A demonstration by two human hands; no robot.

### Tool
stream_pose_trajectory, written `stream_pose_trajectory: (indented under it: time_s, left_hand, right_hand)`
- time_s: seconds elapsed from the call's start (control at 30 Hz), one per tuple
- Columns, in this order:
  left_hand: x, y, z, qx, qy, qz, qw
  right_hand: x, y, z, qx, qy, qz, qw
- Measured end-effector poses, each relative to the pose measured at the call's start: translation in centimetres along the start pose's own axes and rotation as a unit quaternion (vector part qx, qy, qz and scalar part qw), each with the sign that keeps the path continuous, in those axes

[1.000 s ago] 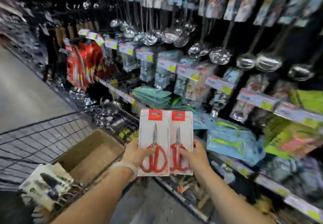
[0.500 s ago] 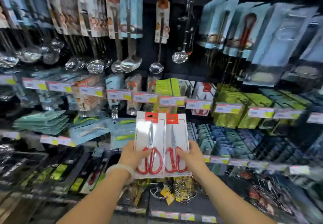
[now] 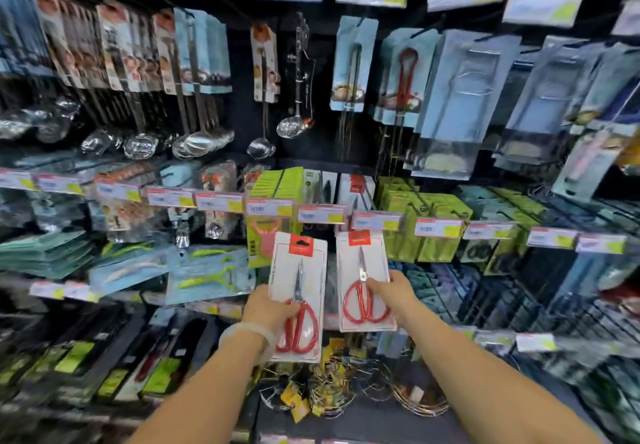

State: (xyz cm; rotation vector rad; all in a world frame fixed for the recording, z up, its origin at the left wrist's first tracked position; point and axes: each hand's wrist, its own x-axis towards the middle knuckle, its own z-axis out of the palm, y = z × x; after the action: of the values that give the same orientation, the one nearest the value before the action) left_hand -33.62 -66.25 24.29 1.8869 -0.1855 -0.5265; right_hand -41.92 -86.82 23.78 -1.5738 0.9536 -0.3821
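The person holds two carded pairs of red-handled scissors in front of a shop shelf. The left scissors pack (image 3: 306, 270) sits just below the centre of the view, toward 6 o'clock. The right scissors pack (image 3: 375, 260) is just beside it at its 2 o'clock, with a narrow gap between them.

The left hand (image 3: 268, 310) grips its card at the lower left edge, thumb laid over the front by the red handles. The right hand (image 3: 393, 291) pinches its card at the right edge, thumb lying across the front toward the scissor pivot. The fingers behind both cards are hidden. A pale bangle (image 3: 249, 336) circles the left wrist.

Each card has a red header with writing too blurred to read, and faint print runs down the left card's edge, also illegible. At 12 o'clock of the packs runs a row of price tags (image 3: 320, 214), white with red tops and yellow corners. They show barcodes, but no figure can be made out. Ladles (image 3: 197, 142) hang at 10 o'clock, green packs (image 3: 433, 218) at 2 o'clock, and a pink peeler card (image 3: 265, 235) is partly covered by the left pack. Wire racks (image 3: 346, 395) lie at 6 o'clock. The outer edges of the view are smeared.
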Motion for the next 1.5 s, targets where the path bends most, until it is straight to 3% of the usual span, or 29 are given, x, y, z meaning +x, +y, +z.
stream_pose_trajectory:
  time_s: [0.3, 0.6, 1.0, 1.23, 1.5]
  left_hand:
    - [1.2, 2.4, 2.0, 0.035, 0.004, 0.032, 0.999]
    - [3.8, 1.9, 3.3, 0.084, -0.016, 0.03, 0.996]
    - [6.0, 1.3, 5.8, 0.001, -0.029, 0.007, 1.0]
    - [6.7, 0.8, 7.4, 0.001, -0.023, -0.007, 1.0]
    - [7.1, 0.7, 8.1, -0.028, -0.025, -0.031, 0.999]
  right_hand:
    - [2.0, -1.3, -1.2, 0.059, 0.022, -0.049, 0.997]
    - [4.8, -1.1, -0.2, 0.007, 0.067, 0.0, 0.998]
    - [7.2, 0.7, -0.9, -0.003, 0.035, -0.108, 0.994]
    - [9.1, 1.2, -0.8, 0.012, -0.001, -0.073, 0.997]
    - [9.6, 2.9, 0.6, 0.004, 0.065, -0.07, 0.995]
